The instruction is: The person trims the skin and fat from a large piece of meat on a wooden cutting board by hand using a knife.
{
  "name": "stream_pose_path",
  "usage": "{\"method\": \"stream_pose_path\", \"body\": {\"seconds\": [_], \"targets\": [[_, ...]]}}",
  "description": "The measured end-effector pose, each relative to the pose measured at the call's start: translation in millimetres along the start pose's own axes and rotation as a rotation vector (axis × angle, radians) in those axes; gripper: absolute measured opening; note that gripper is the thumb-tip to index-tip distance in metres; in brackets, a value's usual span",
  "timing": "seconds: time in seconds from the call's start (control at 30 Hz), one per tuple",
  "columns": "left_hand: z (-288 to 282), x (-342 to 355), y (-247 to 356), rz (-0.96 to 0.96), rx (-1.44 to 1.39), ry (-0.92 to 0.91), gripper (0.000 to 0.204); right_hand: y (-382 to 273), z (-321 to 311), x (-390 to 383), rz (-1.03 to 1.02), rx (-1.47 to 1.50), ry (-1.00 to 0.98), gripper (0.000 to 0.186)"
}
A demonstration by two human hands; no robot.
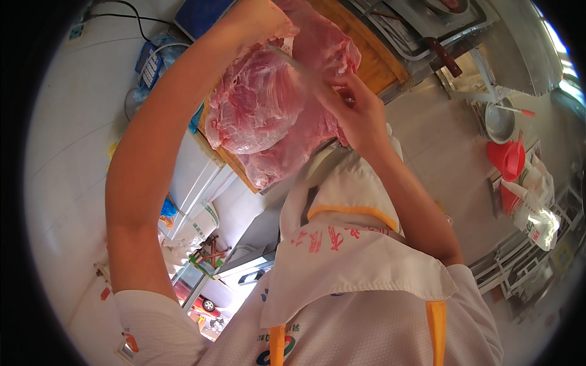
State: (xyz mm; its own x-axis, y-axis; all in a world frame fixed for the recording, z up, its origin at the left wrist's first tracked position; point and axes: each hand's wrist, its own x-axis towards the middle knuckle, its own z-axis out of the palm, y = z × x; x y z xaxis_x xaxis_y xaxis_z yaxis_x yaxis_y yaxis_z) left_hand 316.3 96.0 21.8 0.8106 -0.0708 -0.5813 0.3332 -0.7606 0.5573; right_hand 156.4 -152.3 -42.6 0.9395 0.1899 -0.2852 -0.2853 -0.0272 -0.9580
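A large slab of raw pink meat (256, 110) lies on a wooden cutting board (390, 67), spread over most of it. My right hand (360, 113) is closed round a knife (288, 59), whose blade is smeared by motion. The blade slants up and left across the meat, its tip close to my left hand (268, 23). That left hand reaches in from the left and touches the upper part of the meat. Its fingers are hidden, so how firmly it holds the meat does not show.
Beyond the board's left side stands a blue scale (148, 66) with a keypad. At the upper right, a dark-handled knife or cleaver (444, 56) lies by metal trays. Further right are a metal bowl (500, 119) and a red bucket (506, 157). My white apron (360, 256) hangs near the board.
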Motion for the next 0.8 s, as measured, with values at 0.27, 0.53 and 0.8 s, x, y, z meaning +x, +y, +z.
{"method": "stream_pose_path", "body": {"seconds": [0.27,0.53,0.8], "targets": [[-2.3,47.9,-8.0,0.487,1.167,-0.047,0.039,-7.1,0.4,25.1,0.037,0.039,-0.046,0.024],[8.4,52.4,27.0,-0.153,0.168,0.034,0.029,-18.9,-8.1,40.4,0.181,0.154,-0.083,0.024],[8.4,81.4,5.7,-0.162,0.051,0.049,0.024,-14.2,-15.7,44.1,0.206,0.202,-0.079,0.025]]}}
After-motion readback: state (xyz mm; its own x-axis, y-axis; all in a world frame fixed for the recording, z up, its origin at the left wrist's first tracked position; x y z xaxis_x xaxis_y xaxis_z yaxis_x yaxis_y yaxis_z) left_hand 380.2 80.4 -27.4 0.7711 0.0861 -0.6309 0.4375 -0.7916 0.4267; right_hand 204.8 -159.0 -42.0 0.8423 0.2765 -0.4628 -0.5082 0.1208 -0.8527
